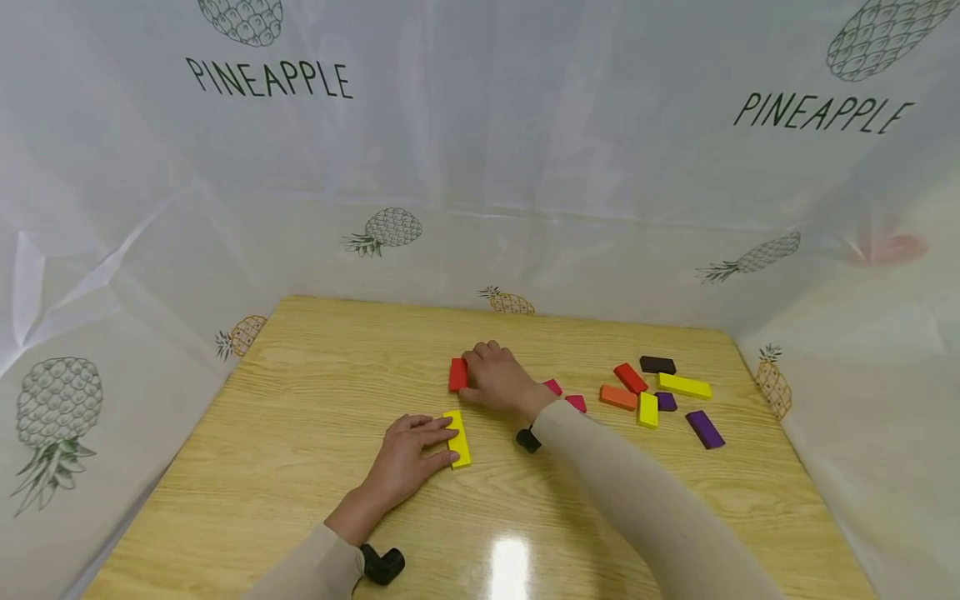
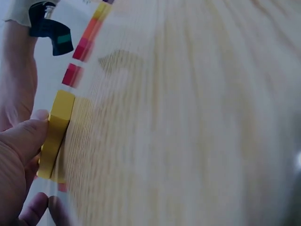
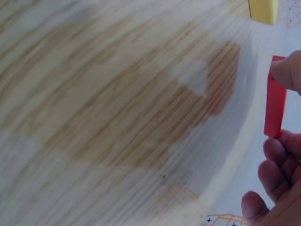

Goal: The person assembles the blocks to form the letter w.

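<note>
Around the yellow block (image 1: pixel 458 446), lying flat on the table, my left hand (image 1: pixel 405 458) has its thumb and fingers. In the left wrist view the thumb rests against the side of this yellow block (image 2: pixel 57 125), with the other fingers partly hidden behind it. Farther back, my right hand (image 1: pixel 497 379) holds a red block (image 1: pixel 457 375) at its left side. The right wrist view shows that red block (image 3: pixel 276 101) pinched between thumb and fingertips. A small gap separates the red block from the yellow one.
On the right lie several loose blocks, including orange (image 1: pixel 618 397), yellow (image 1: pixel 684 386), black (image 1: pixel 657 365) and purple (image 1: pixel 705 429) ones. Two pink blocks (image 1: pixel 576 402) sit by the right wrist. A pineapple-print curtain (image 1: pixel 450 167) surrounds the wooden table (image 1: pixel 337 350).
</note>
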A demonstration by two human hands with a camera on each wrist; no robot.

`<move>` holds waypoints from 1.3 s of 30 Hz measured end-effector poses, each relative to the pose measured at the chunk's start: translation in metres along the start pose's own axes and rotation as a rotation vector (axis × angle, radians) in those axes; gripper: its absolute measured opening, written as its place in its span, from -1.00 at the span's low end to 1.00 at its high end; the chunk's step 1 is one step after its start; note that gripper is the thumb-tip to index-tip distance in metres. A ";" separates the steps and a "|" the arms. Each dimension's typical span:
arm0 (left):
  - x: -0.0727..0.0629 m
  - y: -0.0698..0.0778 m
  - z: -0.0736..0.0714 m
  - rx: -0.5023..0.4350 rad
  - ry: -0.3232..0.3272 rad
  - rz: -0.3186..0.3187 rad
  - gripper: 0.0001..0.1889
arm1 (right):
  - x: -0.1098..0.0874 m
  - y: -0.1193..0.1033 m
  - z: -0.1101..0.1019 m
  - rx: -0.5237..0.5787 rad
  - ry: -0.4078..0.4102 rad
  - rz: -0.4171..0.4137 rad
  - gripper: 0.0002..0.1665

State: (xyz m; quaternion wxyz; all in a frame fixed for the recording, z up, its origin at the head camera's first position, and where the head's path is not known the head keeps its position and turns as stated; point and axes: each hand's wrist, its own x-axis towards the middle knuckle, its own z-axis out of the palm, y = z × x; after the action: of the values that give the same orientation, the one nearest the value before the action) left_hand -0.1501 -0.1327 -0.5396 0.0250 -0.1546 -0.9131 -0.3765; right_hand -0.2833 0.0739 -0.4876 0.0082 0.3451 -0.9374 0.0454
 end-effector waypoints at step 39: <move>0.003 0.009 -0.004 -0.036 -0.061 -0.065 -0.61 | 0.009 -0.004 0.009 0.074 -0.127 -0.064 -0.28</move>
State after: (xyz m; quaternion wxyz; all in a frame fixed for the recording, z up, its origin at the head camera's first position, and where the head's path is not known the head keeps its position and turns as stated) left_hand -0.1502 -0.1288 -0.5301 -0.0176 -0.1368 -0.9110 -0.3887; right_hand -0.2873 0.0643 -0.4955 -0.0626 0.3770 -0.9223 0.0579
